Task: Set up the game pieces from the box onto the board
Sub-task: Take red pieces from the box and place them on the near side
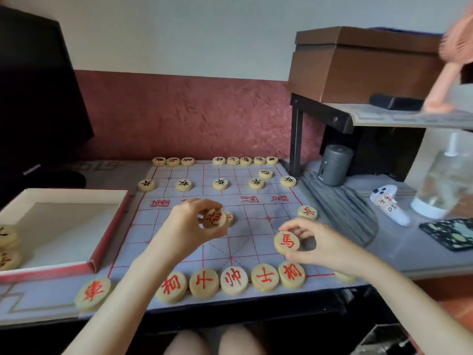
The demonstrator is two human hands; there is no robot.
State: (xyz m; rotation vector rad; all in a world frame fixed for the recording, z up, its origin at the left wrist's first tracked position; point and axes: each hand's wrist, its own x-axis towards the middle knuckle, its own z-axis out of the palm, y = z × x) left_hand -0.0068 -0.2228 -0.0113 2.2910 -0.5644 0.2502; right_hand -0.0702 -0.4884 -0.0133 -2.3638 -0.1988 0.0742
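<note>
Your left hand (186, 224) is gripping a round wooden left piece (213, 218) with a red character. The fingers (204, 202) and thumb are curling round its rim and holding it tilted toward you over the middle of the board (256, 226). Just behind that piece another disc (229, 217) is peeking out, mostly hidden.

Your right hand (322, 242) is pinching a right piece (286, 242) marked with a red 馬. Its fingers (294, 228) are bending over the top edge and the thumb is pressing underneath. I cannot tell whether the piece is touching the cloth.

Just below both sets of fingers, a near row (234, 280) of red-lettered discs is lying along the board's closest edge. A single red soldier (307, 212) is sitting just beyond your right fingers. Well beyond both hands, the black pieces (220, 183) are standing in their lines at the far side.

Left of your left fingers, the open box (110, 226) with red walls and a pale inside is resting on the tabletop (38, 298). A few loose discs (9, 248) are lying in its near left corner, cut off by the frame edge.

Far to the right of your right fingers, a closed brown box (358, 62) is sitting on a shelf (384, 116).
</note>
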